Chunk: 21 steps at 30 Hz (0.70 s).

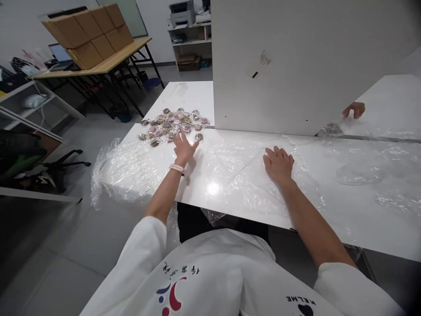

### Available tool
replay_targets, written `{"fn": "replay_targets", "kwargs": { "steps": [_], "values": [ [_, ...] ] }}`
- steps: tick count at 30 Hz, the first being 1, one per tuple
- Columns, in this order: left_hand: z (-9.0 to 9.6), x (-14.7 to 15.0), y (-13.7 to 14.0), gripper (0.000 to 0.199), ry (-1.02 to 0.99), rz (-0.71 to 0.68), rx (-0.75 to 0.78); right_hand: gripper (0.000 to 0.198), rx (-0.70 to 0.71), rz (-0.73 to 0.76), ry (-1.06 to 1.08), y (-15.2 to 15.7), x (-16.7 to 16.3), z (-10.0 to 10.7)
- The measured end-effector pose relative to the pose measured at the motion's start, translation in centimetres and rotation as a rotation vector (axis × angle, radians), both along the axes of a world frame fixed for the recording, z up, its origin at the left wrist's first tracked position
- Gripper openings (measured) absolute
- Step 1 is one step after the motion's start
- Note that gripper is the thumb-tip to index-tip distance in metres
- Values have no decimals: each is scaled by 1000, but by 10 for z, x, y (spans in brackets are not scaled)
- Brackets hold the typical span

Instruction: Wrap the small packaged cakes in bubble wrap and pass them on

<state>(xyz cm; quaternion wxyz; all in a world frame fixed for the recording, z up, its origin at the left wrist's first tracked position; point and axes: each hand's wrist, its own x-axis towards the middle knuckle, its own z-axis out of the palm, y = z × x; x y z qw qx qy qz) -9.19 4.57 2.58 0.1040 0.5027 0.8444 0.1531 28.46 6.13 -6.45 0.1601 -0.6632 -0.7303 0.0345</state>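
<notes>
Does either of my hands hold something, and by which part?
Nothing appears held: your left hand is spread beside the wrapped packets; your right hand lies palm-down on clear plastic.

the packets (167,126) are brown and pink, the table (197,186) white, the wristband (176,168) pale pink.

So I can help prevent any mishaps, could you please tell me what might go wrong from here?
The wrapped pieces by the left hand lie loose, some near the left edge of the table, so a nudge might drop one. The clear plastic hangs over that side and could slip off.
</notes>
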Motion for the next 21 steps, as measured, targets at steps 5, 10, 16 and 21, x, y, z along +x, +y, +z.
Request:
{"fn": "replay_targets", "kwargs": {
  "steps": [5, 10, 16, 21],
  "values": [
    [-36, 19, 50, 64, 37, -116, -10, 54, 33, 0, -8, 1, -1, -2],
    [-45, 27, 52, 29, 143, -296, 126, 52, 54, 13, 6, 2, 0, -1],
    [-46, 24, 41, 22, 174, -197, 184, 53, 37, 13, -11, 2, 0, -1],
    [-17, 32, 34, 12, 25, -57, 382, 52, 46, 18, -14, 3, 0, -1]
  ]
}}
